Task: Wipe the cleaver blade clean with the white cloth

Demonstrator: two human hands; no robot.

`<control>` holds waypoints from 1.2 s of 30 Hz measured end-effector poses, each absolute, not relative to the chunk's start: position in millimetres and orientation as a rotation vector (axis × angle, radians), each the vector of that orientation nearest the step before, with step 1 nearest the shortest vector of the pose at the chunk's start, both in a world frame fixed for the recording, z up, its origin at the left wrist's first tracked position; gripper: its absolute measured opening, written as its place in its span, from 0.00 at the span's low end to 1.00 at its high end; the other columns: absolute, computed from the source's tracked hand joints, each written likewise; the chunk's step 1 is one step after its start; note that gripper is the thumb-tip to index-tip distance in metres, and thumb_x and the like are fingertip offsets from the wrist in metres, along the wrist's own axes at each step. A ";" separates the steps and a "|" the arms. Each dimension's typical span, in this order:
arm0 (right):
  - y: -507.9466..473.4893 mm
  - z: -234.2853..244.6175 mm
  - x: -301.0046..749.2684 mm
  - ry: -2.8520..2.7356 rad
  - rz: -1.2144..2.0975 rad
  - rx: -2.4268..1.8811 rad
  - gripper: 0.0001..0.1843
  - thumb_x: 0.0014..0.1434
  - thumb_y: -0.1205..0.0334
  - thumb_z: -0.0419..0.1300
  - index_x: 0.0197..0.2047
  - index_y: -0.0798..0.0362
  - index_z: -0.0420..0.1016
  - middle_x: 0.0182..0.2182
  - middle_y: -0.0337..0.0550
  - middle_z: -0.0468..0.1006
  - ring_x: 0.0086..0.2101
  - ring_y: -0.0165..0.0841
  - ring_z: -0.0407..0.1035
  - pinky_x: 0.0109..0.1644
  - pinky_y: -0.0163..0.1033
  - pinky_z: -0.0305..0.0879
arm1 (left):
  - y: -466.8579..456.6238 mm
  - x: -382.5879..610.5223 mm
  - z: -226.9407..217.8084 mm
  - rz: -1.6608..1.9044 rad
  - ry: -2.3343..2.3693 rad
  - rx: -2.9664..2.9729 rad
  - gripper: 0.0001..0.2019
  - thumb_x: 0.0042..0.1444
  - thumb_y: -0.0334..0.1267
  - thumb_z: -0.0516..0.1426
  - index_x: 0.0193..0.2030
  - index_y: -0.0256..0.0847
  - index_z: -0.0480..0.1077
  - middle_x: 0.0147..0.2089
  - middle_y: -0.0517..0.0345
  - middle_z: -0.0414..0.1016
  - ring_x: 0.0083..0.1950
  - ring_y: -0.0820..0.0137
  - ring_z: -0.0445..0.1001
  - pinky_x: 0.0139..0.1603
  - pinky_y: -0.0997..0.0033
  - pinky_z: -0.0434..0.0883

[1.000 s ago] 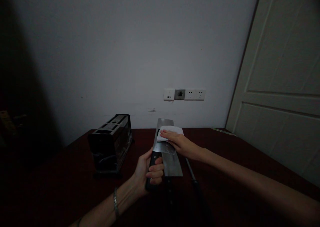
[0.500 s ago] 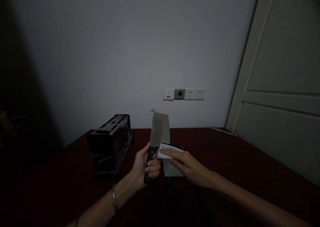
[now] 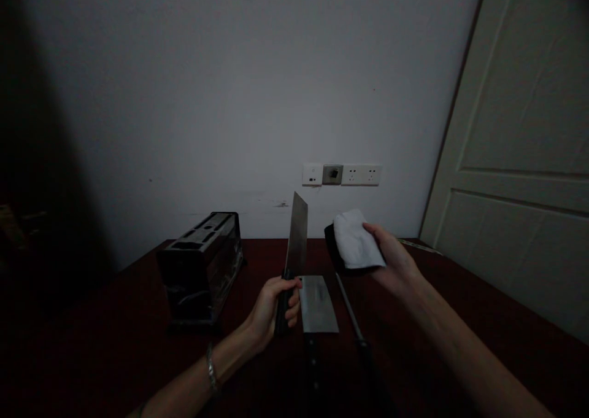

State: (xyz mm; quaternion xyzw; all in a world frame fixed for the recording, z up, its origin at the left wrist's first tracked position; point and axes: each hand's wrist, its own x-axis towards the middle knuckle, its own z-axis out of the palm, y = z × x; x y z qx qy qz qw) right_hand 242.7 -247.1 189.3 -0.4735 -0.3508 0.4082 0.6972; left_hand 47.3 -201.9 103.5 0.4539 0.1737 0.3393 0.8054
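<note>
- Left hand (image 3: pixel 269 307), lower centre of frame: fingers curled tightly round the black handle of a raised cleaver (image 3: pixel 298 237); thumb lies across the top of the handle.
- Raised cleaver at mid-frame, blade pointing up, broad face turned partly side-on.
- Right hand (image 3: pixel 396 261), right of centre: partly closed, thumb over the edge of a folded white cloth (image 3: pixel 358 241) with a black layer beneath; other fingers mostly hidden. Cloth apart from both blades.
- Second cleaver (image 3: pixel 319 307) flat on the dark red surface (image 3: pixel 442 326), lower centre, handle toward the bottom edge.
- Thin metal rod (image 3: pixel 348 307), dark-handled, just right of it.
- Black slotted block (image 3: pixel 200 277), left of centre.
</note>
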 end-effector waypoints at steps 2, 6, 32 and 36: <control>-239.1 190.5 245.6 -0.790 0.960 -1.011 0.13 0.56 0.56 0.46 0.32 0.53 0.68 0.26 0.46 0.77 0.28 0.37 0.72 0.30 0.41 0.69 | -205.6 52.2 102.5 0.780 0.414 1.061 0.09 0.48 0.40 0.55 0.26 0.37 0.61 0.17 0.68 0.57 0.14 0.81 0.54 0.14 0.80 0.55; -232.8 188.2 239.8 -0.901 0.985 -1.013 0.13 0.53 0.53 0.52 0.34 0.54 0.69 0.26 0.47 0.76 0.29 0.38 0.71 0.30 0.42 0.69 | -209.6 58.2 102.3 0.826 0.467 1.182 0.11 0.48 0.41 0.56 0.25 0.37 0.60 0.17 0.67 0.59 0.14 0.81 0.57 0.14 0.81 0.57; -240.5 173.2 212.2 -1.824 0.192 -1.074 0.10 0.51 0.67 0.55 0.37 0.52 0.74 0.28 0.37 0.75 0.26 0.28 0.67 0.30 0.31 0.62 | -218.6 62.5 106.7 0.914 0.633 1.262 0.10 0.49 0.42 0.53 0.27 0.37 0.62 0.13 0.63 0.65 0.07 0.75 0.59 0.05 0.80 0.51; -245.1 174.6 203.3 -1.936 0.131 -1.001 0.12 0.52 0.65 0.57 0.42 0.50 0.71 0.34 0.39 0.75 0.33 0.30 0.69 0.38 0.34 0.64 | -221.8 61.8 109.3 0.958 0.658 1.343 0.12 0.50 0.43 0.52 0.22 0.37 0.62 0.10 0.65 0.60 0.06 0.80 0.53 0.05 0.81 0.48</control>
